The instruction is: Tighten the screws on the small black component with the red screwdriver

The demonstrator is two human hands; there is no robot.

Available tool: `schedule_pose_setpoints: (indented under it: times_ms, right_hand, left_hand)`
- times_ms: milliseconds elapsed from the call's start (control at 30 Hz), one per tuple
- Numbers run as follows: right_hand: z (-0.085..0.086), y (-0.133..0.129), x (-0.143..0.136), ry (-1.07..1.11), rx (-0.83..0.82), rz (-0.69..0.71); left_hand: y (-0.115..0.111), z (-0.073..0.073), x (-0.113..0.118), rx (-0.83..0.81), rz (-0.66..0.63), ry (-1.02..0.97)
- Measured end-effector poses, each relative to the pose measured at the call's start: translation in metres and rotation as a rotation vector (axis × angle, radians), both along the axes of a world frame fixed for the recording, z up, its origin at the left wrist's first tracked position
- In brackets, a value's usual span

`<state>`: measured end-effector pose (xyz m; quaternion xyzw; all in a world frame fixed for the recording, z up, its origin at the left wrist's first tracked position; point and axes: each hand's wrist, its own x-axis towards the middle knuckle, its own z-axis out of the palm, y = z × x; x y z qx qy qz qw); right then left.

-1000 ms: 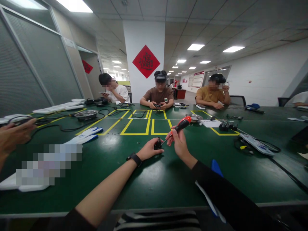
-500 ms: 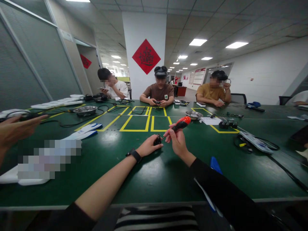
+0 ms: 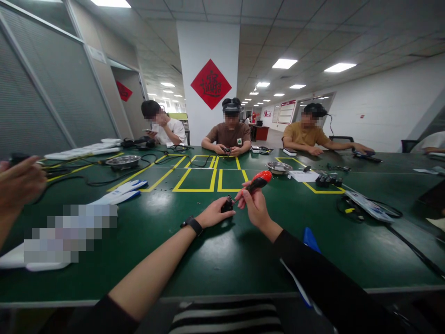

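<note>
Near the middle of the green table (image 3: pixel 194 269), my left hand (image 3: pixel 213 213) is closed around a small black part (image 3: pixel 228 204) with a metallic top; its exact kind is too small to make out. My right hand (image 3: pixel 255 208) grips a screwdriver (image 3: pixel 259 181) with a red and black handle. The handle tilts up to the right, and the thin shaft points down left at the side of the black part. Whether the tip touches the part or sits in a screw cannot be seen. Fingers hide some of both things.
Yellow tape (image 3: pixel 194 189) marks boxes ahead. Metal bowls (image 3: pixel 280 168) stand farther back, with black parts (image 3: pixel 328 180) at right. A power strip (image 3: pixel 368 205) and cables lie right; gloves (image 3: pixel 121 191) lie left. Co-workers sit across, and another person's hand (image 3: pixel 21 181) is at far left.
The screwdriver handle has shifted slightly left and down, while my left hand keeps the black part in place. Across the table, the right-hand co-worker's arm has lowered and reached out to the side.
</note>
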<state>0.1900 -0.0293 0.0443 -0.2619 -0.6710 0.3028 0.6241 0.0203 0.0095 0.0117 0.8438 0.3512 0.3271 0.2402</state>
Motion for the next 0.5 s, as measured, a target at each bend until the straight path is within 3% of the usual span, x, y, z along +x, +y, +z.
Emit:
schedule_pose_setpoints:
  times_ms: [167, 500]
  right_hand:
    - [-0.0003, -0.0003, -0.0002, 0.003, -0.002, 0.004]
    - [0.0000, -0.0008, 0.0000, -0.020, 0.009, -0.004]
  left_hand:
    - [0.0009, 0.0026, -0.0015, -0.114, -0.039, -0.039]
    - [-0.0012, 0.0047, -0.0007, -0.130, -0.035, -0.051]
